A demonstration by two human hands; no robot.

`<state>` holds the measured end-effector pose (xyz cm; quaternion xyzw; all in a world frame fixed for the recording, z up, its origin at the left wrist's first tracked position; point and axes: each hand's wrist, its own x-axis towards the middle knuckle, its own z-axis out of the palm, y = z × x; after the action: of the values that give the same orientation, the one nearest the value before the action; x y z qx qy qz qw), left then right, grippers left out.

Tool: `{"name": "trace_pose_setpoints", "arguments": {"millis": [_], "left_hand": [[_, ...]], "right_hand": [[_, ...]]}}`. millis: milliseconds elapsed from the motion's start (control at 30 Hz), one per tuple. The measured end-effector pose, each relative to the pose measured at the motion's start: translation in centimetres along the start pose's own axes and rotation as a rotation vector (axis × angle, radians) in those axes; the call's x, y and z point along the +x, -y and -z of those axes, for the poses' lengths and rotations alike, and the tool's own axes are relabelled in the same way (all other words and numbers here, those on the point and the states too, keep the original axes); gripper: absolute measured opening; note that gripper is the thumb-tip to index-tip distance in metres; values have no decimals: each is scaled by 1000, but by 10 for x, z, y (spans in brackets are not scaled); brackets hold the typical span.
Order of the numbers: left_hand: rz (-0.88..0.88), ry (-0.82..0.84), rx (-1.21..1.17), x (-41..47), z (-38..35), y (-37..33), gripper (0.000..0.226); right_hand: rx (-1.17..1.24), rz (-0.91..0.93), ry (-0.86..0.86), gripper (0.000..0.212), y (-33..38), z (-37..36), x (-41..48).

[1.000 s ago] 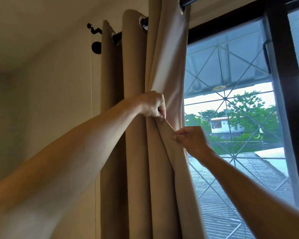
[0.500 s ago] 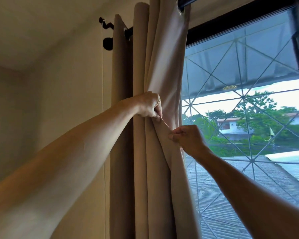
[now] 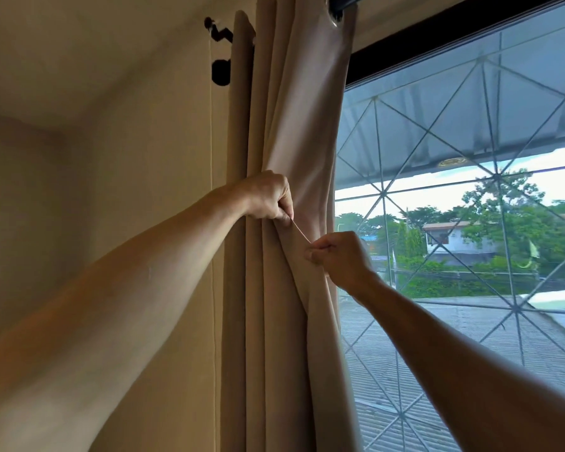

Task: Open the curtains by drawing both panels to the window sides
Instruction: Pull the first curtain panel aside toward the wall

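A beige curtain panel hangs bunched in folds at the left side of the window, on a black rod. My left hand is closed on a fold of the fabric at mid height. My right hand pinches the same panel's edge just below and to the right. A taut crease of cloth runs between the two hands. The other panel is out of view.
The black rod bracket and finial sit on the cream wall left of the curtain. The uncovered window pane with its diagonal metal grille fills the right side, under a dark frame.
The view has shifted left, so the curtain sits nearer the middle. Both hands keep their grip on the fabric and have barely moved against it.
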<state>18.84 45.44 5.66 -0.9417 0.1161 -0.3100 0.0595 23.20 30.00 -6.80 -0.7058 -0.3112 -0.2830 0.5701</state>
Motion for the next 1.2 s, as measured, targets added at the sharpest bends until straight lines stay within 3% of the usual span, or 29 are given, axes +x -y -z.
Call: {"name": "trace_pose_setpoints", "arguments": {"millis": [333,667,1000,1100,1200], "left_hand": [[50,-5,29,-14,0,37,15],[69,-8,42,-24,-1,65,14],[80,30,58,-33,1,55,15],[118,121,94,-40,2,48,25],[145,210,89,-49,1,42,50]], "right_hand": [[45,18,57,6,11,-43,4],[15,21,-7,7,13,-80,9],[3,-26,37,7,17,-74,-2],[66,-77,132,10,19,-67,-8],[21,-71,133,11,19,-53,-14]]}}
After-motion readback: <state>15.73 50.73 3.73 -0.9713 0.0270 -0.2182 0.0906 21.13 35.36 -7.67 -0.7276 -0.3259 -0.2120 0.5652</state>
